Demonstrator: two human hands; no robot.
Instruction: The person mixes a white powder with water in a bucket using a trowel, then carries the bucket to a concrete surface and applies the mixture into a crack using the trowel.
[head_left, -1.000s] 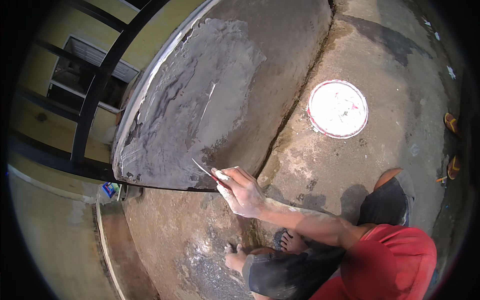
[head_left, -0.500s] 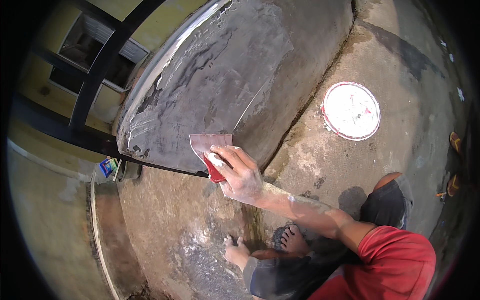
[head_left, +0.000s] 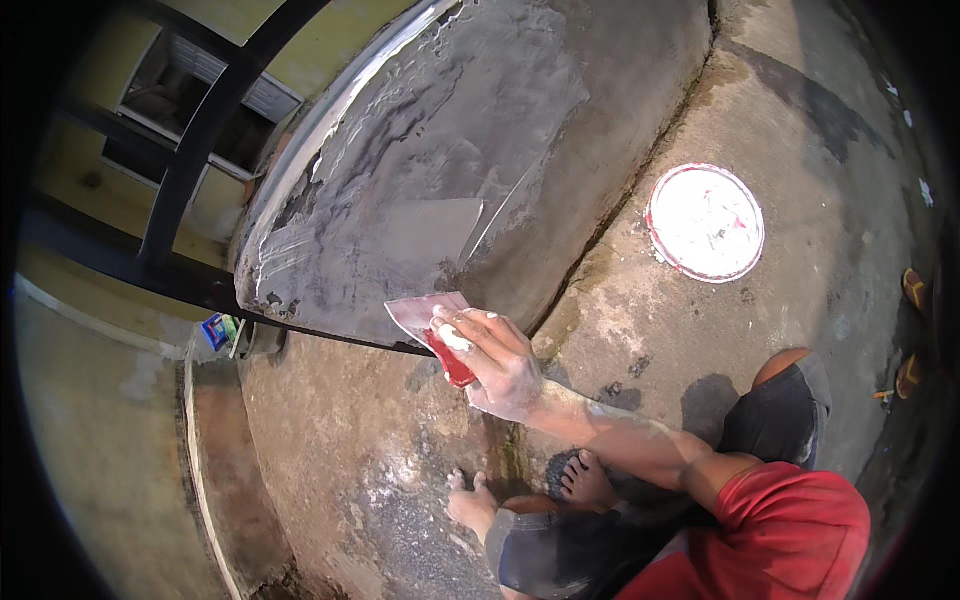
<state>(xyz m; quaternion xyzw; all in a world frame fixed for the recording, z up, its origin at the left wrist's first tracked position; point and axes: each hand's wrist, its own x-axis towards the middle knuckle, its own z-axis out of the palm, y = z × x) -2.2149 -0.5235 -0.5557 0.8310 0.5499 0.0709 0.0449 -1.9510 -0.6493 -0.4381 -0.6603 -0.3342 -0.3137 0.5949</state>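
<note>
My right hand [head_left: 505, 370] grips a putty knife [head_left: 432, 325] with a red handle and a wide blade. White paste coats its fingers. The knife is at the near lower edge of a raised grey cement surface [head_left: 520, 120]; I cannot tell whether the blade touches it. A smooth, lighter patch [head_left: 437, 228] lies just beyond the blade, and thicker white paste lines the far left edge. My left hand [head_left: 474, 505], dusty at the tips, sits low beside my knee with two digits apart and nothing visible in it; the rest is hidden.
A round red-rimmed container [head_left: 706, 222] with white paste stands on the ground to the right. Dark metal bars [head_left: 190, 160] cross the left side near a yellowish wall. A small blue-and-green packet [head_left: 215, 332] lies by the slab's left corner. Sandals [head_left: 910, 290] lie at far right.
My right hand has drawn the putty knife back toward me and slightly right. The lighter smooth patch now shows on the cement surface. My left hand stays put.
</note>
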